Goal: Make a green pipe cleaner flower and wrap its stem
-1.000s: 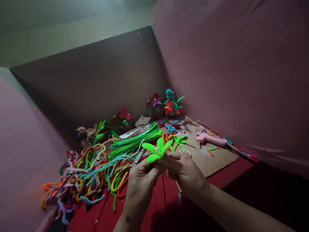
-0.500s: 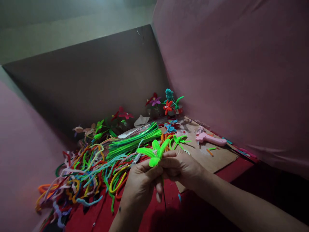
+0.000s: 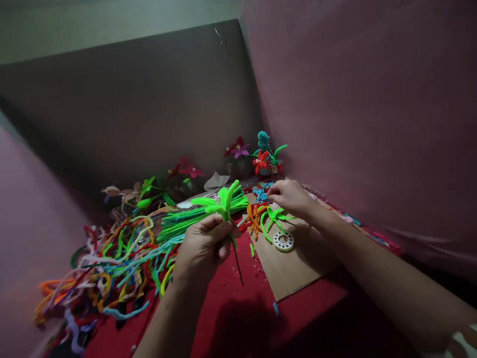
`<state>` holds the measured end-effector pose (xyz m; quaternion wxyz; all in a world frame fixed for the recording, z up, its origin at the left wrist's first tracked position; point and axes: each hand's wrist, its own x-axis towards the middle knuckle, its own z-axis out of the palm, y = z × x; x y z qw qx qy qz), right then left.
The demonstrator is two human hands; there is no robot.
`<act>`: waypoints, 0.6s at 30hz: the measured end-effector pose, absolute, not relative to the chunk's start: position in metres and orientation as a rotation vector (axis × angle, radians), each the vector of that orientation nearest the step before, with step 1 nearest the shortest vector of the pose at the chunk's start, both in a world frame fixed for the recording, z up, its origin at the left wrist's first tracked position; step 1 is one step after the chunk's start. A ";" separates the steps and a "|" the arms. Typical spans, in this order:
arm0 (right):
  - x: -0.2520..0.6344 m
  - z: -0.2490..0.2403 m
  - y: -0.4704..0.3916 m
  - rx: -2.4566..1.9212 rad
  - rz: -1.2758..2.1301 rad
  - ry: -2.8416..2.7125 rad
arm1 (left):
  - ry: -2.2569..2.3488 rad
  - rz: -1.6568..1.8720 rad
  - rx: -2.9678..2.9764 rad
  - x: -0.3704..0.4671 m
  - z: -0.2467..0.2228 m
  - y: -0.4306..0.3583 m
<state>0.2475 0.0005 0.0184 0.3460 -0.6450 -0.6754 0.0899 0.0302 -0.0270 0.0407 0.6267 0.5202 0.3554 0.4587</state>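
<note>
Principal finding: the right hand [image 3: 292,196] has come off the green pipe-cleaner flower [image 3: 225,201], where both hands were at work 1 second ago, and now stands over the far part of the cardboard sheet [image 3: 298,271]. Its fingers are bunched beside the blue pipe-cleaner piece [image 3: 262,193]; from where I stand I cannot tell whether they grasp anything. The left hand [image 3: 206,243] alone carries the flower, fingers pinched just below the petals, with the thin dark stem [image 3: 239,268] slanting down over the red counter [image 3: 218,298]. In my judgement, shaping is interrupted and the flower depends on this 1 grip. The flower is held up in front of the bundle of green pipe cleaners [image 3: 179,221]. The white ring with holes [image 3: 283,240], partly covered earlier, is now exposed on the cardboard, near the orange pipe-cleaner piece [image 3: 255,219] and just beside the green pipe-cleaner piece [image 3: 275,215]. Loose multicoloured pipe cleaners [image 3: 122,268] lie tangled to the left.
</note>
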 end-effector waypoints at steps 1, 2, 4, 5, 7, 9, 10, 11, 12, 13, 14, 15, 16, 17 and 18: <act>0.252 0.015 0.005 -1.733 0.189 -1.798 | 0.819 1.058 1.170 0.031 0.036 -0.024; 0.255 0.011 0.008 -1.775 0.167 -1.837 | 0.819 1.056 1.143 0.031 0.031 -0.021; 0.258 0.000 0.012 -1.844 0.123 -1.913 | 0.814 1.026 1.097 0.030 0.021 -0.015; 0.258 -0.004 0.013 -1.868 0.103 -1.943 | 0.804 1.011 1.080 0.030 0.016 -0.012; 0.257 -0.012 0.015 -1.904 0.063 -1.975 | 0.781 0.996 1.051 0.027 0.009 -0.008; 0.257 -0.016 0.017 -1.921 0.021 -1.980 | 0.763 1.006 1.017 0.023 0.006 -0.005; 0.258 -0.017 0.018 -1.915 -0.003 -1.979 | 0.760 1.011 1.001 0.022 0.005 -0.003; 0.259 -0.017 0.018 -1.900 -0.029 -1.978 | 0.761 1.014 0.984 0.020 0.004 -0.002; 0.260 -0.017 0.017 -1.869 -0.060 -1.973 | 0.762 1.020 0.968 0.019 0.004 -0.002; 0.260 -0.016 0.016 -1.823 -0.093 -1.965 | 0.765 1.027 0.953 0.019 0.004 -0.001; 0.260 -0.014 0.015 -1.770 -0.129 -1.961 | 0.771 1.033 0.941 0.019 0.004 -0.001; 0.259 -0.013 0.012 -1.691 -0.151 -1.948 | 0.776 1.046 0.931 0.019 0.004 -0.001; 0.257 -0.011 0.009 -1.575 -0.150 -1.925 | 0.779 1.062 0.922 0.020 0.004 -0.002; 0.253 -0.010 0.006 -1.433 -0.124 -1.890 | 0.776 1.075 0.916 0.021 0.004 -0.002; 0.249 -0.009 0.002 -1.253 -0.068 -1.829 | 0.769 1.080 0.916 0.022 0.004 -0.003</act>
